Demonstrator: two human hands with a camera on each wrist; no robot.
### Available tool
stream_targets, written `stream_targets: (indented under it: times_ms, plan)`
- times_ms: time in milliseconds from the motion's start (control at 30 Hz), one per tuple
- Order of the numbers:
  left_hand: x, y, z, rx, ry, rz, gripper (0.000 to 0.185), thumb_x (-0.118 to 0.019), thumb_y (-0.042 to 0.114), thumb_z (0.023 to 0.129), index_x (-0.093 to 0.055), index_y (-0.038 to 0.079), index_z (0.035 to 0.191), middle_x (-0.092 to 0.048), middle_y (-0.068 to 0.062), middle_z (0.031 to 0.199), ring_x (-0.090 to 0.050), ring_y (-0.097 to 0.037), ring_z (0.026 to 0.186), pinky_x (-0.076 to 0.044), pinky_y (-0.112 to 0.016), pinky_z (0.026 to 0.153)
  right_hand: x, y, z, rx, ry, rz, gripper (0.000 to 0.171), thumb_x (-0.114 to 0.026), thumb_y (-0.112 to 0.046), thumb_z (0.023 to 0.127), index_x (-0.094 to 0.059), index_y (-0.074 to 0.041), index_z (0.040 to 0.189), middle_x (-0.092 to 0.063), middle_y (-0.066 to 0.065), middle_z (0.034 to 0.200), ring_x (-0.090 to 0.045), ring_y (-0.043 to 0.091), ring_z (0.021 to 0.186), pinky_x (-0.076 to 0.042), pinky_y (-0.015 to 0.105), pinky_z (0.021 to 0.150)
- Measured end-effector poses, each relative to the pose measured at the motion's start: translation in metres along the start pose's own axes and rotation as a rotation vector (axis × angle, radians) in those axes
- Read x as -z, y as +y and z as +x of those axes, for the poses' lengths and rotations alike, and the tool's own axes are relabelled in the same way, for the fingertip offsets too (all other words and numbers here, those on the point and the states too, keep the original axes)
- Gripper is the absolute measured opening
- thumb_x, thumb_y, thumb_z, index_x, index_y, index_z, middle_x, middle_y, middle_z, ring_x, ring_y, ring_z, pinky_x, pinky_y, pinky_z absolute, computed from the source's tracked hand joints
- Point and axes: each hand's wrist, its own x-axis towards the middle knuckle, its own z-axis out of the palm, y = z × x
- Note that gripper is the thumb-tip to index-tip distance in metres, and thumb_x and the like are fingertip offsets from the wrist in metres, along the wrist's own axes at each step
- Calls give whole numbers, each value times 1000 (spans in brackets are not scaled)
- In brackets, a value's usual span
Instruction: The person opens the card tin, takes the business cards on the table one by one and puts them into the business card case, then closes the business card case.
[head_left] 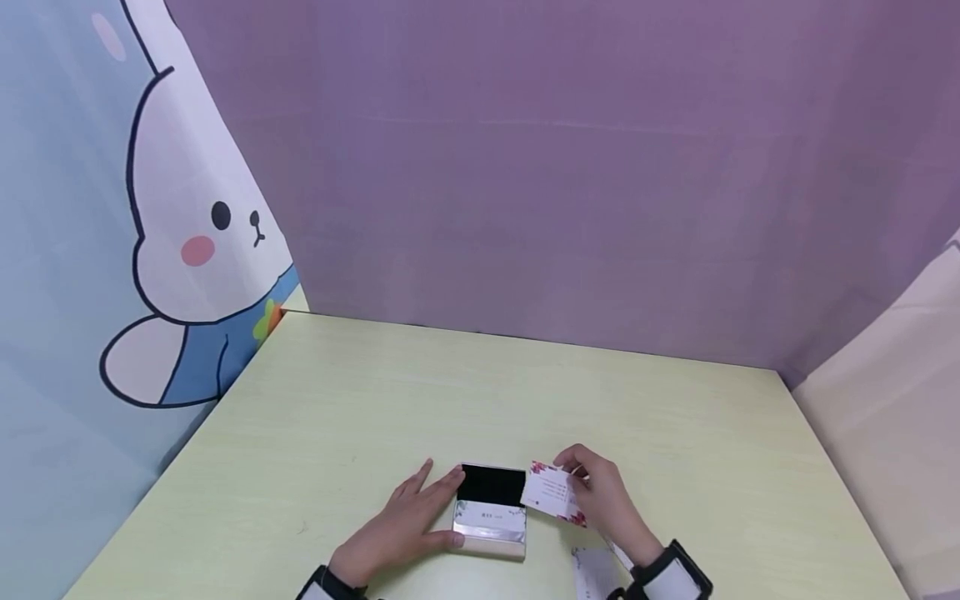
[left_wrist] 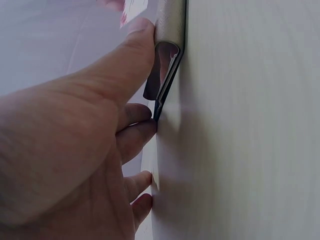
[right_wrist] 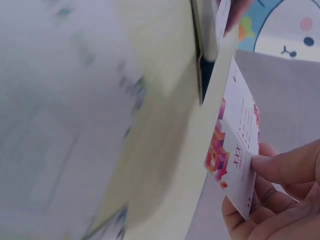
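Note:
A business card case point(head_left: 489, 548) lies opened out on the table, its black inner side point(head_left: 491, 485) at the far end. A white printed card point(head_left: 490, 518) sits in its near part. My left hand point(head_left: 408, 521) rests along the case's left side, fingers outstretched, with the thumb point(left_wrist: 137, 47) against the near part and fingertips at the far left corner. Between thumb and fingers, my right hand point(head_left: 606, 496) pinches a white business card point(head_left: 551, 490) with red and pink corner patterns. That card point(right_wrist: 237, 145) is tilted, just right of the case.
White cards point(head_left: 594, 573) with grey-green print lie near the front edge, partly under the right wrist. The pale table point(head_left: 375, 392) ends at a purple curtain point(head_left: 525, 208) behind, and a blue curtain with a cartoon animal point(head_left: 202, 200) hangs at left.

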Motion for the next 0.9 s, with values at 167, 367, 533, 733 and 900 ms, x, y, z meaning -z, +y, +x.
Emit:
stream_targets:
  times_ms: [167,367,533,733,900]
  plan:
    - [-1,2,-1,15,-8,22,101,-48,79,67,-7,34,147,-5,20,153,13,-27,141,25,-45,107,-10,-50,14,34,-6,35,57,-61,5,79,-52,-45,105,-56,-23,93,-55,1,83,-53,31,68]
    - [29,23,-2,-6,-16,101,99,-47,76,68,-7,33,147,-8,19,153,10,-26,142,25,-36,108,-30,-82,27,47,-38,105,58,-63,7,78,-53,-42,107,-58,-19,93,-56,5,82,-54,33,66]
    - [19,15,-2,-13,-14,132,101,-46,78,67,-6,31,147,-6,17,153,11,-28,142,26,-38,107,-48,-100,33,51,-29,151,55,-64,4,79,-53,-43,106,-57,-20,91,-58,7,80,-54,35,65]
    - [-11,-4,-2,-5,10,105,101,-45,80,67,-6,32,147,-5,19,153,11,-28,142,30,-38,105,-66,-105,32,32,-84,156,51,-64,0,80,-53,-43,105,-57,-20,90,-60,13,81,-51,24,61]
    - [-15,-4,-3,12,15,46,102,-47,80,65,-7,33,147,-6,19,153,12,-29,142,24,-47,108,-65,-119,26,33,-128,161,45,-65,-1,80,-55,-36,106,-61,-11,90,-59,11,79,-50,34,53]
